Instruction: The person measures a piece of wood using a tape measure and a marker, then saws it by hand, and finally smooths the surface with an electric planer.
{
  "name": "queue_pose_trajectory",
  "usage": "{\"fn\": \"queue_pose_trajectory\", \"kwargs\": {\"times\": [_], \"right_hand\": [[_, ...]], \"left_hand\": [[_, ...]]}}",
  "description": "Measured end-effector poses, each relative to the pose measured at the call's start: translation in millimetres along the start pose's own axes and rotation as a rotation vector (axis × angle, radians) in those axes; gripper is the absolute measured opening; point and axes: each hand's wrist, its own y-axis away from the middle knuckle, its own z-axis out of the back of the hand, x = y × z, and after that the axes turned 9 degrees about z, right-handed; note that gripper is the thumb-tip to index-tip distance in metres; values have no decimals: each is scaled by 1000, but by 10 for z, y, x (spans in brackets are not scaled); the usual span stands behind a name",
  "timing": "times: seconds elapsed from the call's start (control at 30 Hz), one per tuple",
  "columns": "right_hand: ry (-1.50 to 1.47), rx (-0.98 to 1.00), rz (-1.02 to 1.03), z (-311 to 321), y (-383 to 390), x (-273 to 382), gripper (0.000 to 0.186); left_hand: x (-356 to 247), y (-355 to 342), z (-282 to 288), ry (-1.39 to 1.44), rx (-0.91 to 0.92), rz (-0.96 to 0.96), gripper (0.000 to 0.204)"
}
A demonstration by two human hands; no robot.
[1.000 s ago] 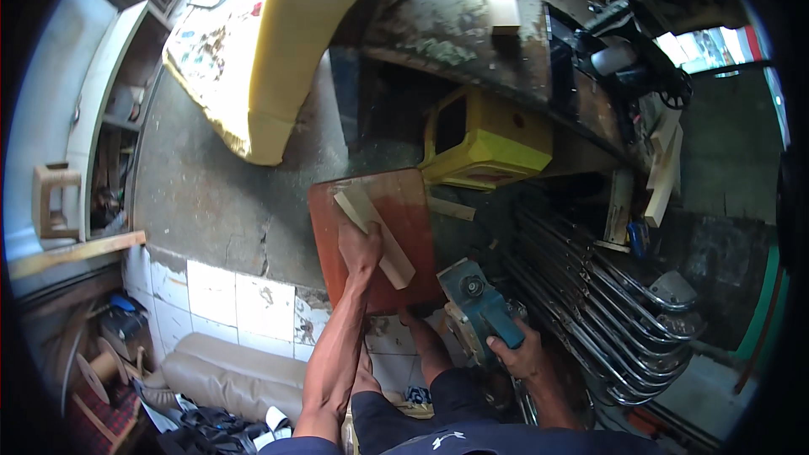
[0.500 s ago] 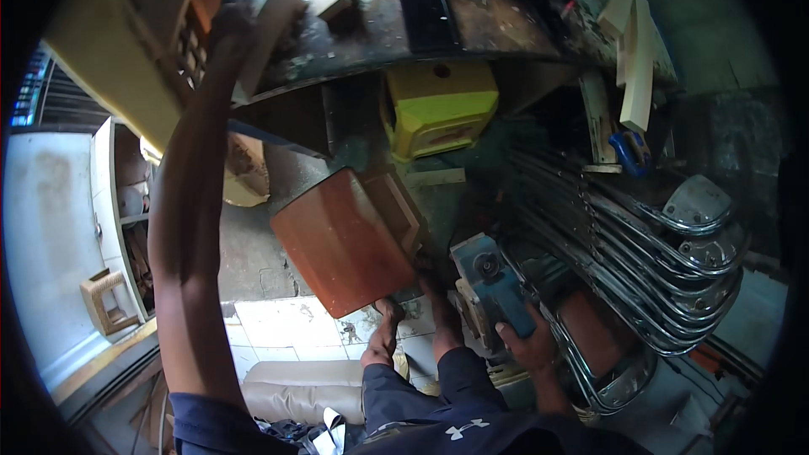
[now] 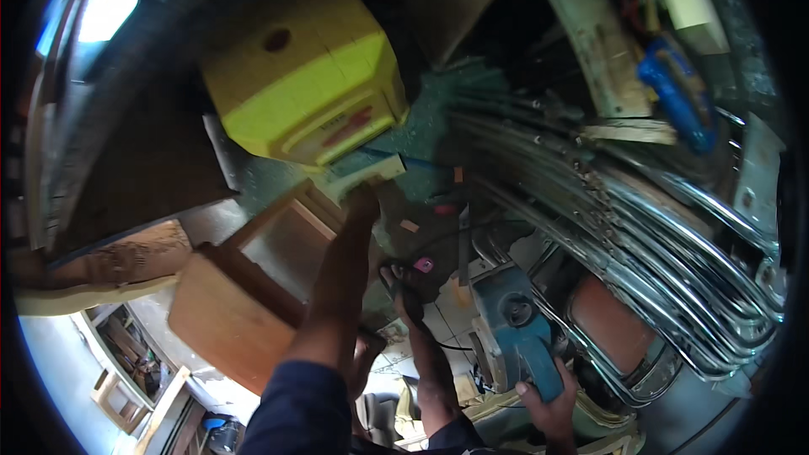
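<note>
My right hand [image 3: 552, 400], at the lower right, is wrapped round the handle of a blue handheld power tool [image 3: 514, 320] with a round part on its body. My left arm stretches forward and down, and my left hand [image 3: 362, 199] is low by a short pale wood strip [image 3: 389, 168] on the floor. Its fingers are dark and blurred, so whether they grip the strip is unclear. Beside my left forearm lies a reddish-brown wooden piece [image 3: 223, 312], a smooth panel joined to an open frame.
A yellow plastic stool [image 3: 316, 84] stands ahead under the bench. Stacked chrome chair frames [image 3: 640, 236] fill the right side, near a blue-handled tool [image 3: 678, 97]. Small scraps and a pink round item [image 3: 423, 264] lie by my foot. A dark board [image 3: 143, 185] leans at left.
My left hand has left the wood on the bench top and come down to the floor near the pale strip. The view has tilted lower and closer. The right hand keeps its hold.
</note>
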Motion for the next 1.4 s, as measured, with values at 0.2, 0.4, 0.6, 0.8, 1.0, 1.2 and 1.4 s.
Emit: {"fn": "queue_pose_trajectory", "kwargs": {"times": [0.2, 0.4, 0.6, 0.8, 1.0, 1.2, 1.4], "right_hand": [[42, -128, 14, 129, 79, -843, 59], [15, -65, 34, -29, -191, -576, 58], [95, 157, 197, 258, -79, 455, 37], [43, 211, 438, 113, 75, 1489, 34], [284, 541, 696, -636, -210, 1884, 35], [367, 801, 840, -1497, -249, 1968, 38], [441, 933, 869, -2022, -134, 2048, 39]], "left_hand": [[-383, -1172, -603, 56, -681, -132, 37], [-97, -360, -358, 122, -344, -154, 52], [-313, 1705, 1341, 856, -215, -241, 61], [1435, 3340, 2192, 517, -320, -345, 75], [3000, 3325, 968, 257, -612, -262, 73], [3390, 3591, 751, 503, -786, 59, 79], [3594, 3342, 305, 1139, -891, 290, 59]]}}
